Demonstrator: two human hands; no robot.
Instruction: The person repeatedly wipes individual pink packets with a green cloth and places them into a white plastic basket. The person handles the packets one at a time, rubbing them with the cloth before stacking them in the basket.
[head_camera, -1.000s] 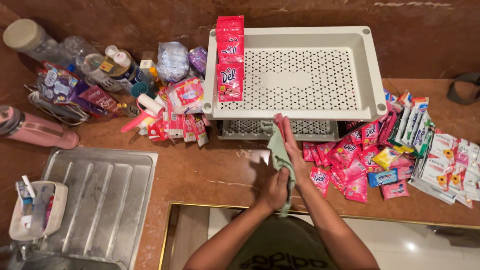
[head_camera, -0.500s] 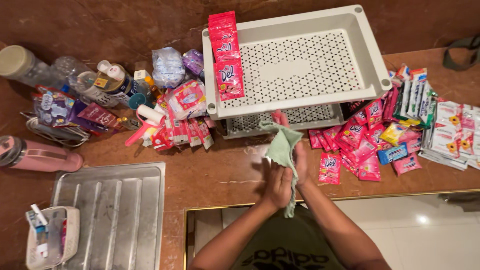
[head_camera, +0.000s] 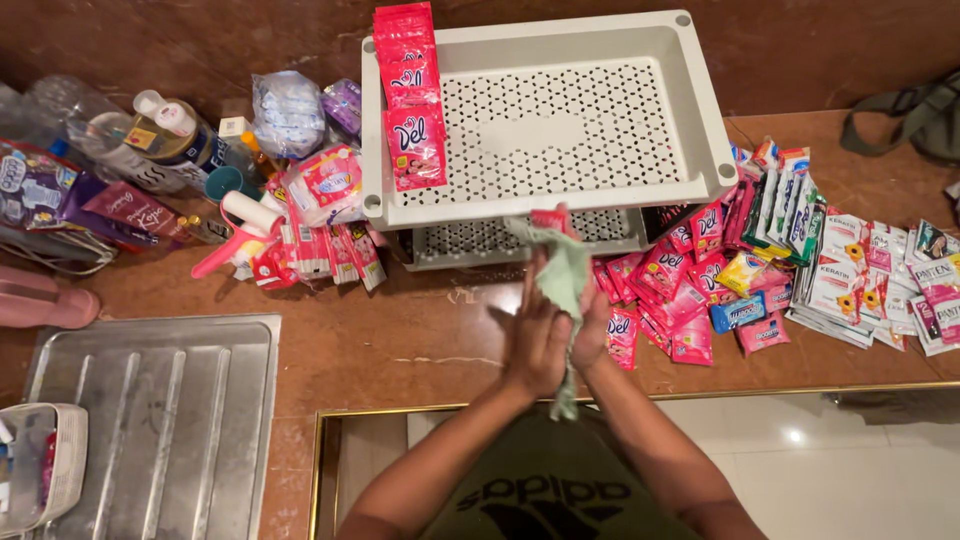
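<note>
I see the brown stone counter (head_camera: 400, 350) carrying everything, with one steel draining tray (head_camera: 150, 420) at its front left corner. Against the back edge stands one cream perforated rack (head_camera: 545, 125) with two shelves in view, and a strip of pink sachets (head_camera: 408, 90) hangs over the upper shelf's left rim. I count two loose heaps of sachets: a pink pile (head_camera: 675, 290) right of the rack, running toward the right edge, and a smaller one (head_camera: 320, 245) to its left, beside bottles (head_camera: 150, 140) too crowded to count.

Near the front edge, my left hand (head_camera: 535, 345) and right hand (head_camera: 592, 335) press palm to palm with one pale green cloth (head_camera: 562, 270) pinched between them, its top flopping toward the lower shelf, a tail hanging below the wrists. I judge it light, soft and limp, not fragile; best gathered by its bunched middle.
</note>
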